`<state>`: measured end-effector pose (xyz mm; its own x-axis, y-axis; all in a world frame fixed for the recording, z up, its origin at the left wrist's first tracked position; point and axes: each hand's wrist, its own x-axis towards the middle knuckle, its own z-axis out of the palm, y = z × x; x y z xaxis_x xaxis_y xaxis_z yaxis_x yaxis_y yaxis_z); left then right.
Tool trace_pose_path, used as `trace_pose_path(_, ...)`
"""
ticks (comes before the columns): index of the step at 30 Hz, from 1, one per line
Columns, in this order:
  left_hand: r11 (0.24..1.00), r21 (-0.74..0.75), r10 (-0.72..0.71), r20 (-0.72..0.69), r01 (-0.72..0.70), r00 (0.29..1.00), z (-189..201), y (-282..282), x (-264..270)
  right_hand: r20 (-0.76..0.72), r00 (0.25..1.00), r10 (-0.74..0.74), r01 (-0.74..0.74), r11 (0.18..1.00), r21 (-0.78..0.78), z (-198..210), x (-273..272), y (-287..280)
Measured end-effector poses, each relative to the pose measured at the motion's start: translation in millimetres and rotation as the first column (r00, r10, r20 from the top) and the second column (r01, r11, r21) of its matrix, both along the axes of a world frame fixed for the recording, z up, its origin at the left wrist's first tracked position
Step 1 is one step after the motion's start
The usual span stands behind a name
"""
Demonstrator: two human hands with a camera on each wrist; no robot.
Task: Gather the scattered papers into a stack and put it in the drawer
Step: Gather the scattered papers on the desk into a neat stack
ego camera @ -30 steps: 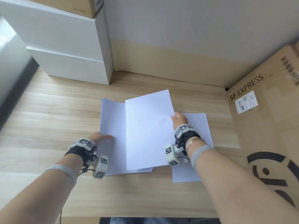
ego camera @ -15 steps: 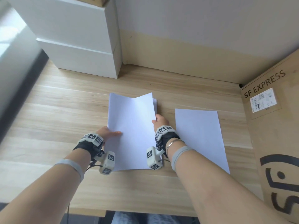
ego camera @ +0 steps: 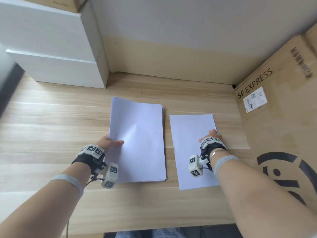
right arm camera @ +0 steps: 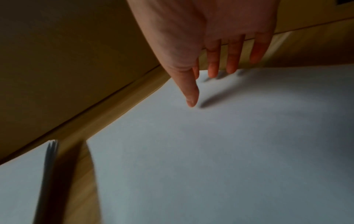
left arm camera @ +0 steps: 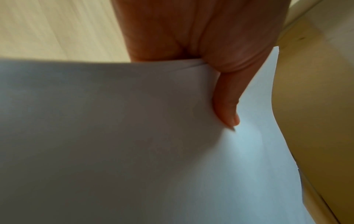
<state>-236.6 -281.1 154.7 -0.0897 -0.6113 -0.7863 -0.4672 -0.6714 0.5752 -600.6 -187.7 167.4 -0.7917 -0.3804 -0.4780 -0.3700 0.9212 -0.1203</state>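
A stack of white papers (ego camera: 139, 140) lies in the middle of the wooden desk (ego camera: 51, 117). My left hand (ego camera: 109, 143) pinches the stack's left edge, thumb on top and fingers underneath; in the left wrist view the thumb (left arm camera: 226, 106) presses the top sheet of that stack (left arm camera: 114, 136). A single white sheet (ego camera: 192, 152) lies to the right of the stack. My right hand (ego camera: 211, 136) hovers just over that sheet's right part with fingers straight. In the right wrist view the fingers (right arm camera: 212, 60) are spread above the single sheet (right arm camera: 210, 151), casting shadows on it.
A large SF EXPRESS cardboard box (ego camera: 283, 126) stands close on the right. White drawer units (ego camera: 54, 48) are stacked at the back left, fronts closed. The desk's front edge (ego camera: 154, 227) is near my body.
My right hand let go of the sheet it laid on the stack and moved right, over the single sheet. The left hand kept its grip on the stack's left edge.
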Motion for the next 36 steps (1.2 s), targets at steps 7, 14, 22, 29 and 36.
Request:
trace_pose_path(7,0.998,0.064,-0.02,-0.036,0.023,0.999,-8,0,-16,0.085,0.989,-0.121,0.126,0.99,-0.057,-10,-24,21)
trace_pose_path(14,0.996,0.074,-0.05,-0.005,0.051,0.999,-2,-1,-28,0.035,0.997,-0.068,0.069,0.997,-0.025,7,-27,26)
trace_pose_path(22,0.996,0.066,-0.06,0.019,0.059,0.998,1,1,-37,0.109,0.992,-0.068,0.097,0.953,-0.286,30,-45,29)
trace_pose_path(29,0.994,0.035,-0.105,0.063,0.103,0.993,4,4,-44,0.155,0.988,-0.003,0.068,0.906,-0.418,62,-47,12)
trace_pose_path(36,0.985,0.037,-0.174,0.111,0.171,0.979,14,6,-45,0.276,0.951,0.139,-0.016,0.914,-0.406,40,7,-16)
